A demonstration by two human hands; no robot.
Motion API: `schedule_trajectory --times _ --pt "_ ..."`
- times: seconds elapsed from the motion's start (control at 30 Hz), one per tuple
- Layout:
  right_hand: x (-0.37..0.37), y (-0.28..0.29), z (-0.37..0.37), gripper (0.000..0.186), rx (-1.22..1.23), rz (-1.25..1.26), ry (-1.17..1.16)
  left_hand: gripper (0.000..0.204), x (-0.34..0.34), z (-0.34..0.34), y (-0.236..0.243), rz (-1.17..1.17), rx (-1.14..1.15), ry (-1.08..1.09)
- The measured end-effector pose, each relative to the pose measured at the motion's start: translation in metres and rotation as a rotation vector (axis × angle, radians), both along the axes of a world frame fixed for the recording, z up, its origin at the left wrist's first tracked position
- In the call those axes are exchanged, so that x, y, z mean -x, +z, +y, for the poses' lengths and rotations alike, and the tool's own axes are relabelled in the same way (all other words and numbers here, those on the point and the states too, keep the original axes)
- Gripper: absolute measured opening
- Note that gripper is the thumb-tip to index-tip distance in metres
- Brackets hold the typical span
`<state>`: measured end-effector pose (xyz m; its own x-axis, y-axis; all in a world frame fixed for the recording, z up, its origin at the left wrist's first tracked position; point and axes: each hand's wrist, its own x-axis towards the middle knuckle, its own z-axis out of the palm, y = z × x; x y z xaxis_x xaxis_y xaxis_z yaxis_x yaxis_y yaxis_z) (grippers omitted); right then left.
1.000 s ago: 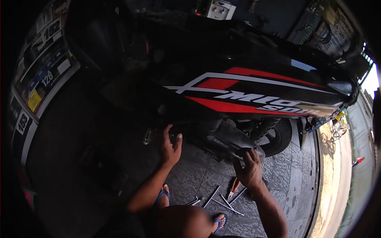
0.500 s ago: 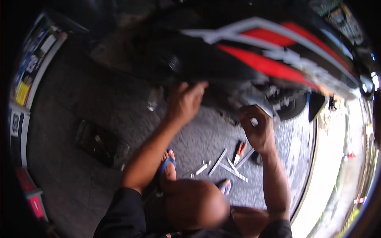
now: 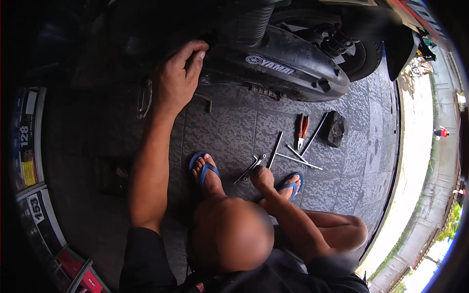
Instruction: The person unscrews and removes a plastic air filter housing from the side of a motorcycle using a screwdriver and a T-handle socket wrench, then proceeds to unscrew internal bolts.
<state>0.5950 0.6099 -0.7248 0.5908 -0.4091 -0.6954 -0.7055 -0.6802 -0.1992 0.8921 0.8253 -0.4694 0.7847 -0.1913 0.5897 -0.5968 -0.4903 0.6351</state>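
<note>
My left hand (image 3: 178, 78) is raised to the dark underside of a black scooter, fingers curled together at a part hidden in shadow, left of the engine casing (image 3: 298, 66). My right hand (image 3: 262, 177) is down among loose tools, fingers curled on something I cannot make out. By it lie wrenches (image 3: 244, 173), long T-handle wrenches (image 3: 278, 141) and orange-handled pliers (image 3: 303, 127), with a dark block (image 3: 336, 128) to their right. A bent dark piece (image 3: 209, 104) lies under the casing.
The rear wheel (image 3: 369, 58) is at upper right. Boxed goods (image 3: 29, 141) and a red case (image 3: 80, 273) line the left. A dim tray (image 3: 112, 178) is on the tiled floor (image 3: 220, 132). At right are a floor edge and a bright street with a distant person (image 3: 442, 133).
My view has tilted down, showing more floor and tools. My right hand has left the engine casing and moved down to the wrenches. My left hand remains at the scooter's underside.
</note>
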Motion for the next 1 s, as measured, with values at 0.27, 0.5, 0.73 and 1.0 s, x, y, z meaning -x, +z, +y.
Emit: schedule_trajectory --times 0.27,0.5,0.73,1.0 --pt "-0.004 -0.018 0.052 0.023 0.070 0.104 -0.312 0.020 -0.002 0.008 -0.018 0.140 0.008 -0.022" --pt "0.001 0.002 0.048 0.032 -0.105 -0.058 -0.201 0.032 -0.009 0.010 -0.021 0.279 0.003 -0.047" --pt "0.000 -0.005 0.043 0.028 -0.109 -0.238 -0.153 0.030 -0.008 0.012 -0.026 0.389 -0.040 -0.052" --pt "-0.069 0.143 0.053 0.025 -0.436 -0.827 0.031 0.032 -0.022 0.012 -0.050 0.318 0.032 -0.095"
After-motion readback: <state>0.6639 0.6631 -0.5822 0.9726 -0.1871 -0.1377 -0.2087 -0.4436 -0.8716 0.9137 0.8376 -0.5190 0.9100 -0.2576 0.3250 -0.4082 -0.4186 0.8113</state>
